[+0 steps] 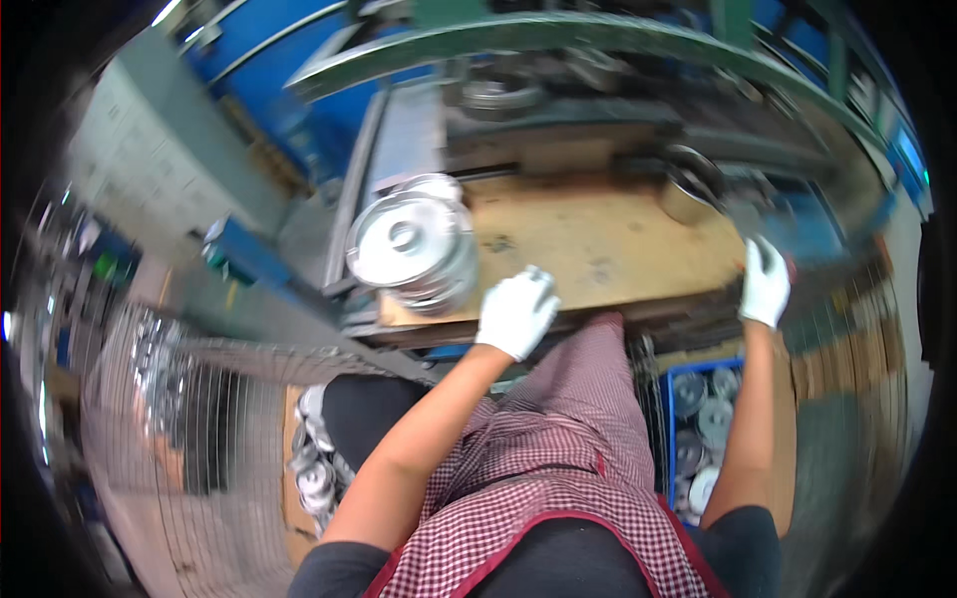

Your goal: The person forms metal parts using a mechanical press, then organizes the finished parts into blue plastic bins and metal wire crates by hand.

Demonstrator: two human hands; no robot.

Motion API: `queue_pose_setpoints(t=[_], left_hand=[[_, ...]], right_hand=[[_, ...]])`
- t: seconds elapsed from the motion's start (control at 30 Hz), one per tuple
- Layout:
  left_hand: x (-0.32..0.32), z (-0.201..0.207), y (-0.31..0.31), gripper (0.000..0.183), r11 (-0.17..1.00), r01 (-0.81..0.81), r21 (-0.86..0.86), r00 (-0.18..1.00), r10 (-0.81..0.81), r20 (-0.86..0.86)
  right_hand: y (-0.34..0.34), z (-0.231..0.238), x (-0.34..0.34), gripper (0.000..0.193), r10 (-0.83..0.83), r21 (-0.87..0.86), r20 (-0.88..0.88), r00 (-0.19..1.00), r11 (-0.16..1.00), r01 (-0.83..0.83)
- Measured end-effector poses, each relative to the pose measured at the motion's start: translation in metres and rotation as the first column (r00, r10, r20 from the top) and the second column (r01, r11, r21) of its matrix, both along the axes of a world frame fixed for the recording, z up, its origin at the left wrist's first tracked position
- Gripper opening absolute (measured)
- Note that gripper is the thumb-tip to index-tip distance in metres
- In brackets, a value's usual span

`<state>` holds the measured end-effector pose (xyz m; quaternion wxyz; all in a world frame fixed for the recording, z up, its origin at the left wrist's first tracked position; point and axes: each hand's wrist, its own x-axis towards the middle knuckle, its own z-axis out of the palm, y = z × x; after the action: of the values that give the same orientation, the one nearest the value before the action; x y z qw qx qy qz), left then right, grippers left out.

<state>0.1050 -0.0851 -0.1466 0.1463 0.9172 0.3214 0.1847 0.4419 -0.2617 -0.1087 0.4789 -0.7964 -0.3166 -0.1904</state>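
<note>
My left hand (518, 312), in a white glove, is over the front edge of the wooden work board (568, 254). Its fingers are curled together, and whatever they may hold is too blurred to make out. Just left of it stands a stack of round, shiny metal parts (411, 244), the top one a disc with a raised ring at its centre. My right hand (766, 284), also gloved in white, is open beside the board's right end, fingers stretched out. A small red thing (792, 269) shows next to it. Farther back on the board sits a cylindrical metal part (690, 189).
A green machine frame (558, 32) crosses above the bench. A blue crate (670, 439) of metal discs stands low at right. More metal parts (317, 478) lie in a box at lower left, near a wire mesh cage (239, 419). A grey cabinet (150, 140) stands far left.
</note>
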Motion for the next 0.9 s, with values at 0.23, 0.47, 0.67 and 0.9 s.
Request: queue_pose_setpoints(t=[0.23,0.47,0.67,0.9], left_hand=[[-0.071,0.083,-0.023,0.034,0.979,0.205,-0.007,0.968,-0.202,0.148],[-0.121,0.161,0.073,0.035,0.969,-0.137,0.205,0.983,0.158,-0.091],[-0.109,0.144,0.109,0.029,0.948,-0.16,0.275,0.951,0.222,-0.213],[-0.105,0.176,0.076,0.051,0.955,-0.17,0.243,0.934,0.234,-0.269]], right_hand=[[0.031,-0.03,0.039,0.05,-0.047,-0.492,-0.142,0.989,0.87,-0.029],[0.035,-0.04,0.038,0.052,-0.179,-0.409,0.022,0.984,0.896,0.172],[0.039,-0.05,0.046,0.051,-0.147,-0.401,0.046,0.988,0.903,0.153],[0.033,-0.047,0.045,0.048,-0.193,-0.356,0.079,0.978,0.911,0.208]])
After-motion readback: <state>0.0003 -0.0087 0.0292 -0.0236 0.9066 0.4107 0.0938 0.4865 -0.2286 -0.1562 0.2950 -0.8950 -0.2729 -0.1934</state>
